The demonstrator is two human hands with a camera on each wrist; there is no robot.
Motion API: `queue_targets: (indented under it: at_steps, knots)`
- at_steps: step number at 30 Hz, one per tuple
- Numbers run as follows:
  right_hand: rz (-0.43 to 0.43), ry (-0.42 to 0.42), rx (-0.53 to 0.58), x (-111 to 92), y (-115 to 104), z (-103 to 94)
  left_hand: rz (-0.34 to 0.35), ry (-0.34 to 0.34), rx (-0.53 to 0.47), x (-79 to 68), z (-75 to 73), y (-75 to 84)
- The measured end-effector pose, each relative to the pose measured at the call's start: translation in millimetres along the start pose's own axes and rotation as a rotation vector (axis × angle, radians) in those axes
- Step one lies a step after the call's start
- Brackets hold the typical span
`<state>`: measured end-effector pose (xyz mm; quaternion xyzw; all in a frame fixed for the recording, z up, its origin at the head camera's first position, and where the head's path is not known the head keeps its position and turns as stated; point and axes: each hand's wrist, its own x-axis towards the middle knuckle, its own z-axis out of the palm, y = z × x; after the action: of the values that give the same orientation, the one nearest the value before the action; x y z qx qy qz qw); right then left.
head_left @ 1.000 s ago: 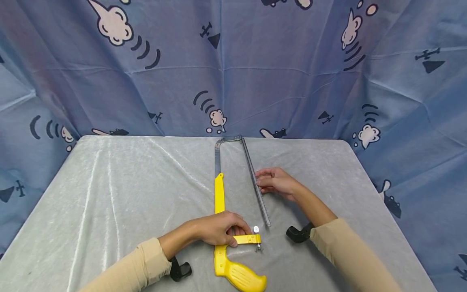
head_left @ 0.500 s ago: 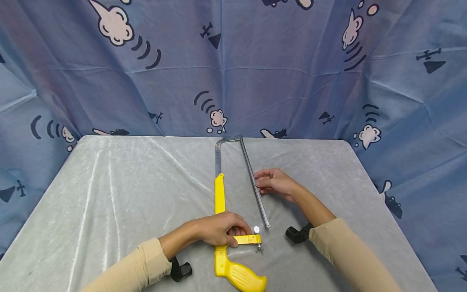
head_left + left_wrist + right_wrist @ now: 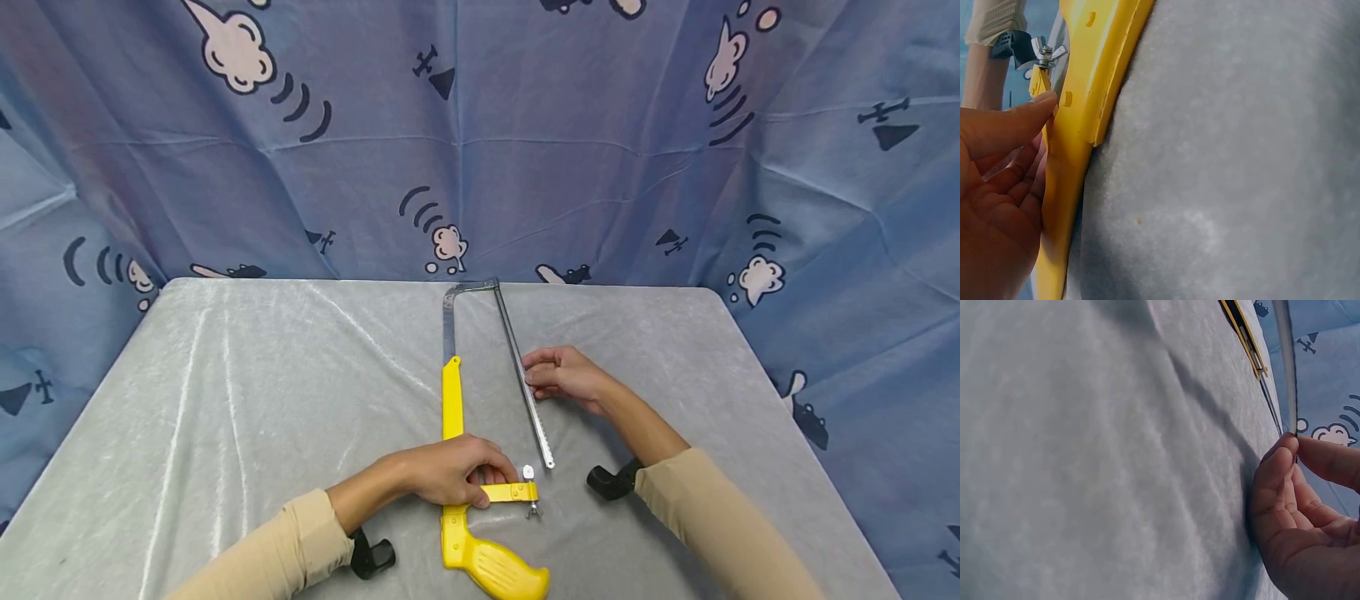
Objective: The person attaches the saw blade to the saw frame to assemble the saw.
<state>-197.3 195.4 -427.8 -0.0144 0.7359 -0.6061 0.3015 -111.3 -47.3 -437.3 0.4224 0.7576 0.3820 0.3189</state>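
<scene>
Currently, saw blade (image 3: 536, 423) pinched between right fingers (image 3: 544, 375), yellow frame (image 3: 452, 396) gripped by left fingers (image 3: 495, 460)

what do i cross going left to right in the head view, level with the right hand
Blue curtain → gray cloth → yellow saw frame → blade → right hand → gray cloth again → blue curtain again

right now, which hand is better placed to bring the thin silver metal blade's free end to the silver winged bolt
Likely the right hand: it pinches the blade, whose free end sits near the silver winged bolt. The left hand grips the yellow hacksaw frame.
</scene>
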Motion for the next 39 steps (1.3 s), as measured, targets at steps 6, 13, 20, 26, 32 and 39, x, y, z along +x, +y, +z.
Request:
queue_targets:
  at_steps: [6, 13, 20, 26, 32, 39]
  knots:
    - [-0.007, 0.006, -0.007, 0, 0, 3.0, -0.021, -0.003, -0.035, -0.2, -0.3, 1.3]
    - [-0.027, 0.01, -0.032, 1, 1, 5.9, -0.019, 0.001, -0.037, 0.2, -0.1, 0.8]
    - [-0.046, 0.022, -0.053, 4, 2, 8.9, 0.008, 0.002, -0.026, 0.7, 0.3, -1.1]
    - [-0.039, 0.035, -0.055, 4, 1, 12.0, 0.012, -0.004, -0.026, 0.6, 0.4, -1.9]
    - [-0.037, 0.043, -0.073, 4, 0, 14.0, 0.001, -0.003, -0.02, 0.6, -0.3, 0.2]
    - [-0.042, 0.052, -0.1, 5, 1, 16.8, -0.013, -0.001, -0.026, 0.9, 0.4, 0.1]
